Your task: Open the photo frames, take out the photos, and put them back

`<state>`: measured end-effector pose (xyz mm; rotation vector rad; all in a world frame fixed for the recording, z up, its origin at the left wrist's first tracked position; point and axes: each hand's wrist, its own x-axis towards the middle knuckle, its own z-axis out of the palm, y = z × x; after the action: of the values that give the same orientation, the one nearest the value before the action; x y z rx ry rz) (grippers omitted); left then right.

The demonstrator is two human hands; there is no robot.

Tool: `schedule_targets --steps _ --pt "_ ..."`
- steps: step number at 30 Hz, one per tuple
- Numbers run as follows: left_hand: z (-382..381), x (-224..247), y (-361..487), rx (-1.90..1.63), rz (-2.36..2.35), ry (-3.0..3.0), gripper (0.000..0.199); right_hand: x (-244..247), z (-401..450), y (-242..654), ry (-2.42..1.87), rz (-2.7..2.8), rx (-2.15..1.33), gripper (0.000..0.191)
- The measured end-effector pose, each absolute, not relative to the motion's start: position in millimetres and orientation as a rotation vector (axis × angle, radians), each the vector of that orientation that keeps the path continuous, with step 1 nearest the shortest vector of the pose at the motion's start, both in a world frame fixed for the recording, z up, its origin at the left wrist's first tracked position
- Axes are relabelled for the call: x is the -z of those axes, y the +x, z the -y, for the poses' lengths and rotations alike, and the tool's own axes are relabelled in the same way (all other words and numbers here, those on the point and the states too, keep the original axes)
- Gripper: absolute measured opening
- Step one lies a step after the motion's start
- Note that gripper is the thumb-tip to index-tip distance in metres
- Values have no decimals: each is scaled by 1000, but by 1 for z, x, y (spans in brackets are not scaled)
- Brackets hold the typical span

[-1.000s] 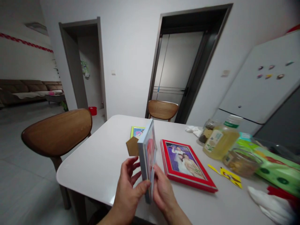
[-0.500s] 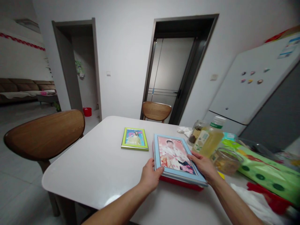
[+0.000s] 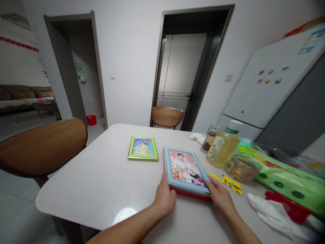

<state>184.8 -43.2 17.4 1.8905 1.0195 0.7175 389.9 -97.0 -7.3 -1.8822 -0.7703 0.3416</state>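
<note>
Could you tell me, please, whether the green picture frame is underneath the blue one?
No, the green frame lies apart on the table, left of the blue frame.

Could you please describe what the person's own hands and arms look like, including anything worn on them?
The left hand and right hand are both bare, with no gloves. No watch or bracelet shows on either wrist, and no sleeve shows on the left forearm or the right forearm. I see no rings, though some fingers are hidden.
</note>
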Motion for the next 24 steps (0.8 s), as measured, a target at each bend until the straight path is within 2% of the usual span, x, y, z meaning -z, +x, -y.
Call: schedule_targets --steps 7,12,14,19,24 --pt "-4 -28 206 -657 -1122 2119 59 -11 53 400 -1845 759 -214 42" --pt "-49 -39 166 -583 -1216 2375 61 -20 61 377 -1812 672 33 49" --pt "-64 -41 147 -484 -1233 2458 56 -21 76 347 -1798 705 121 44" --pt "-79 -41 119 -235 -1116 2818 57 -18 92 268 -1572 1412 111 36" --pt "-43 -33 71 -73 -968 3193 52 -12 86 242 -1808 1640 -97 35"
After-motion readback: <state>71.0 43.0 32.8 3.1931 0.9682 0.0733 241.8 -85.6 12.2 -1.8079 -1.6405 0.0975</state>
